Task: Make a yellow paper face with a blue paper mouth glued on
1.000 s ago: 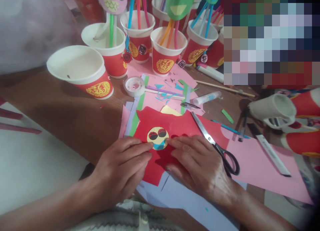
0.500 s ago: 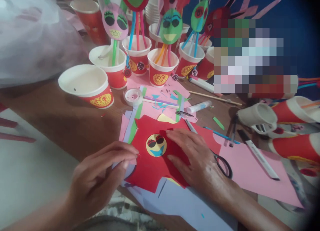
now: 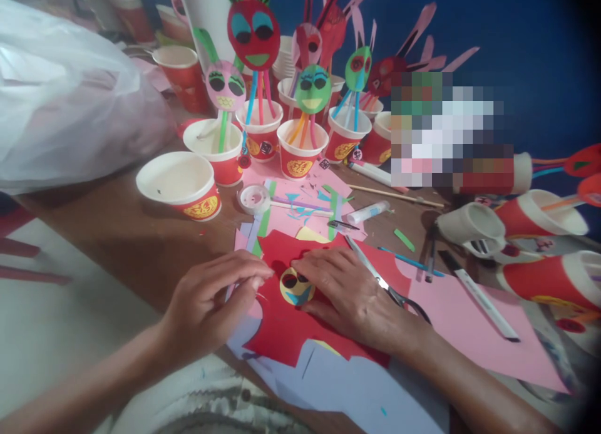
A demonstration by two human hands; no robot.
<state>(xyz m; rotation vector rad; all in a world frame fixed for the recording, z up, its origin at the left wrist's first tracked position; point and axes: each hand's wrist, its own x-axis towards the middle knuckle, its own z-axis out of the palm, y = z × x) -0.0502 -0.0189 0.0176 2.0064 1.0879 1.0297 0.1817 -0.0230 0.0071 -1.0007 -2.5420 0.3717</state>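
A small yellow paper face [image 3: 295,299], with black eyes and a blue mouth, lies on a cut sheet of red paper [image 3: 277,337]. My right hand [image 3: 352,290] rests flat over the red paper, its fingertips covering the face's upper right edge. Left of the face, my left hand [image 3: 211,302] is closed in a pinch at thumb and forefinger. A tiny reddish sliver shows by those fingertips, too small to name. Partly under my right wrist lie scissors [image 3: 382,282] with black handles. Lavender paper [image 3: 328,384] sits beneath the red sheet.
Paper cups with straw-legged face puppets stand behind, among them a green-faced puppet [image 3: 313,93]. An empty cup [image 3: 176,183] is at left, by a white plastic bag [image 3: 79,102]. Tape [image 3: 254,199], a glue stick [image 3: 369,212], a marker [image 3: 486,302] and a tipped cup [image 3: 472,227] lie around.
My right hand has shifted left onto the edge of the yellow face. My left hand stays pinched near the face. The camera view has tilted up a little.
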